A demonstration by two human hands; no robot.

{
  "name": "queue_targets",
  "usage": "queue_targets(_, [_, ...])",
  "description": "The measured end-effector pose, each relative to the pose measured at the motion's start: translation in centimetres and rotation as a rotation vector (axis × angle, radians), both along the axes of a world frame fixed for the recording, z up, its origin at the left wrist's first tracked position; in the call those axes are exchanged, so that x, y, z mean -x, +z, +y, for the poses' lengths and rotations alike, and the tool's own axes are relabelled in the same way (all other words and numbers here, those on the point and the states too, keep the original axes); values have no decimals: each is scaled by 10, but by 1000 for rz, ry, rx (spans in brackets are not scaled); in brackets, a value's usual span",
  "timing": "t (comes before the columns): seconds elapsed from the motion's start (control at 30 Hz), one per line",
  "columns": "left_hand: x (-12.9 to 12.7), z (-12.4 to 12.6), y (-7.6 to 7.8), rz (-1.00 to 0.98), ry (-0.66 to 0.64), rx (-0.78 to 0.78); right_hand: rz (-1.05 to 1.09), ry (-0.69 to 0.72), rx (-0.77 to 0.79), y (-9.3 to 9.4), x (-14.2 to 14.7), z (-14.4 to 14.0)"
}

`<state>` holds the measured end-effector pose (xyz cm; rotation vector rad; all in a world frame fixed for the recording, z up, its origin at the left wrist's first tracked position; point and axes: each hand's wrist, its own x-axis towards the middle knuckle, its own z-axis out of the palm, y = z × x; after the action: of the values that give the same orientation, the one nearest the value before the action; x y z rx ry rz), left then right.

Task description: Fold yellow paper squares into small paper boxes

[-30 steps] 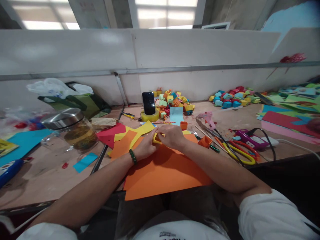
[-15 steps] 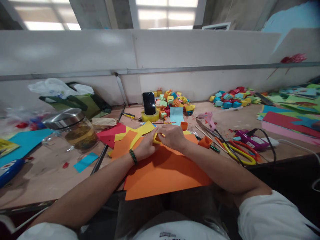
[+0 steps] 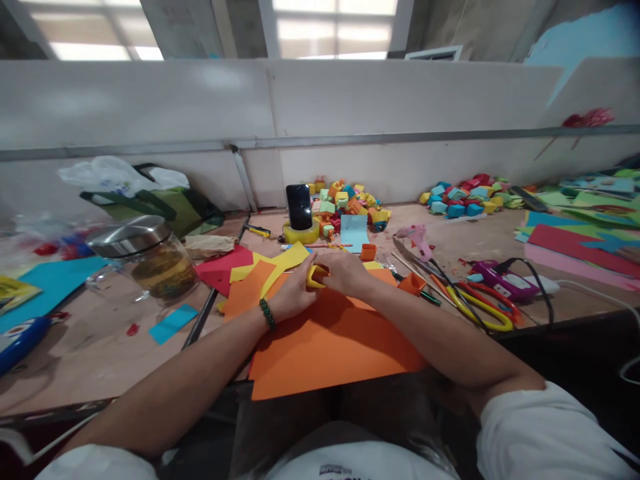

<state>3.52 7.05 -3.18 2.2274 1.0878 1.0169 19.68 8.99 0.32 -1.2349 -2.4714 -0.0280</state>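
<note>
Left: on the counter (image 3: 115, 363) lie a blue sheet (image 3: 57, 283), a lidded jar (image 3: 165, 270) and a blue slip (image 3: 173, 324). Nearer the middle, red paper (image 3: 230, 268) and yellow paper (image 3: 287, 265) overlap, both flat and unfolded.

Centre: the left hand (image 3: 291, 291) rests over an orange sheet (image 3: 335, 360), its grip narrow and closed about a yellow piece (image 3: 315, 277). The piece sits between the two hands, above the sheet, with a dark hollow visible on its right. A phone (image 3: 299, 205) stands upright behind, at a tape roll (image 3: 302, 235). The right hand (image 3: 345, 272) meets the piece from the right; its fingertips are largely hidden, so whether its grip pinches the piece cannot be told.

Right of centre: a pile of small paper boxes (image 3: 345, 199) appears already formed, as does a second pile (image 3: 460, 197) farther right. By comparison, the yellow piece is judged part-formed, its hollow not yet closed. Two orange pieces, one small (image 3: 369, 252) and one larger (image 3: 412, 285), likewise appear hollow and incomplete. A pink glue gun (image 3: 419, 241) lies beyond. Far right: flat coloured sheets (image 3: 575, 257) remain unfolded.
</note>
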Motion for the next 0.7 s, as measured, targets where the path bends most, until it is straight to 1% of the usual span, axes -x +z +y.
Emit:
queue_targets(0.07, [-1, -2, 3, 12, -32, 2, 2, -13, 14, -1, 0, 1])
queue_targets(0.13, [-1, -2, 4, 8, -28, 16, 16, -23, 9, -2, 0, 3])
queue_targets(0.27, [1, 1, -1, -1, 9, 59, 42, -7, 24, -3, 0, 4])
queue_targets(0.37, [3, 3, -5, -2, 10, 57, 22, -8, 54, -1, -1, 4])
queue_targets(0.43, [3, 3, -6, 4, 18, 60, 12, -14, 49, -1, -2, 4])
queue_targets(0.6, [2, 0, -1, 0, 38, 122, 39, -12, -2, -4, -2, 5])
queue_targets(0.7, [1, -1, 2, -10, 27, 124, 55, 23, -9, -2, -2, 5])
